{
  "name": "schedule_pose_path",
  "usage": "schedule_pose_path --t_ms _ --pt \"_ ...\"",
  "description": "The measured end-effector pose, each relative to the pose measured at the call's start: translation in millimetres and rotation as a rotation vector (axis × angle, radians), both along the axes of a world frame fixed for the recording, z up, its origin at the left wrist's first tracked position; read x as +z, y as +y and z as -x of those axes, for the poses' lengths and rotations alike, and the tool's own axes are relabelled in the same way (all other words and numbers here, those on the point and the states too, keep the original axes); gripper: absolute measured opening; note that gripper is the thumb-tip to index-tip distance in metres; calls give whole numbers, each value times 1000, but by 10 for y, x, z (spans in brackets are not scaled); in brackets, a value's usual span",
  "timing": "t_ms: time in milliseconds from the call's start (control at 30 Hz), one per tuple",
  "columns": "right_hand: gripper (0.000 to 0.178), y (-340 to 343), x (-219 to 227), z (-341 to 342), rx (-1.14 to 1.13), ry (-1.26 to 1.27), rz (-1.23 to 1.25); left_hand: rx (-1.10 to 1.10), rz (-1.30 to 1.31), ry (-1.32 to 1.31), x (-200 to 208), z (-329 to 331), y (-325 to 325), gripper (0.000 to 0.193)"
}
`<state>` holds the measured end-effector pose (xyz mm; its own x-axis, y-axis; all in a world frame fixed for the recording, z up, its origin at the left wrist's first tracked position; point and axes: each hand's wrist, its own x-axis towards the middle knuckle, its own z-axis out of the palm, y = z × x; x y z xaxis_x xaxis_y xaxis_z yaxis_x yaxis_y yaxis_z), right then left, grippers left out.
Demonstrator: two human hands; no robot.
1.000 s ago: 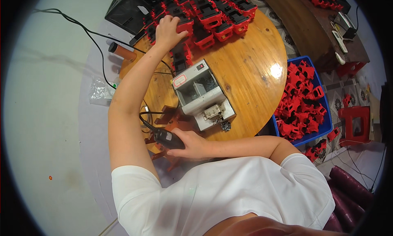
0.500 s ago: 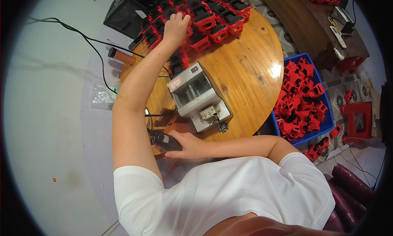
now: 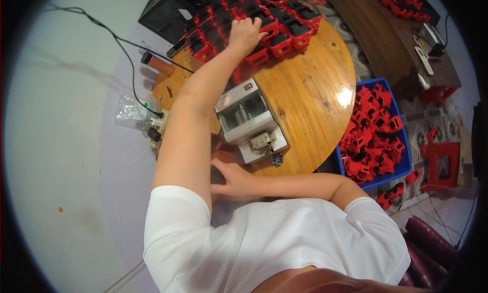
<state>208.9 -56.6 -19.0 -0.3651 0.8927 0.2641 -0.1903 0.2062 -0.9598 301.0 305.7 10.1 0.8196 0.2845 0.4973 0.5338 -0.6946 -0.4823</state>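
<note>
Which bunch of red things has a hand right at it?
The red-and-black parts in rows on the round wooden table: the left hand is there. The others, like the red pieces in the blue bin, have no hand near.

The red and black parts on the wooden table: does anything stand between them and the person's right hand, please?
Yes. The grey-and-white machine stands on the wooden table, between the right hand and the red and black parts. The left arm also reaches past the machine's left side.
</note>
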Motion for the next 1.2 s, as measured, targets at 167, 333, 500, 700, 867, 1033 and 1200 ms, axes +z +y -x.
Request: schedule_pose_path --t_ms 167,333,500,700,867,1033,1200 --pt "62 -1 -24 29 -33 -51 -34 30 -58 9 507 309 -86 48" --pt "56 88 -88 34 -183 -48 -131 -78 67 -247 1533 1666 -585 42" --pt "54 7 -100 44 -250 53 -88 375 145 -319 1194 3384 -2059 48" --pt "38 147 540 -354 -275 348 -85 398 238 -265 478 3317 -3266 51" --pt "41 140 898 -574 -315 331 -254 337 379 -197 243 2643 -3743 54" --pt "41 121 887 -665 -368 244 -293 407 374 -200 152 2719 -3804 73" --pt "42 155 837 -778 -386 210 -360 389 432 -229 183 2962 -3820 101"
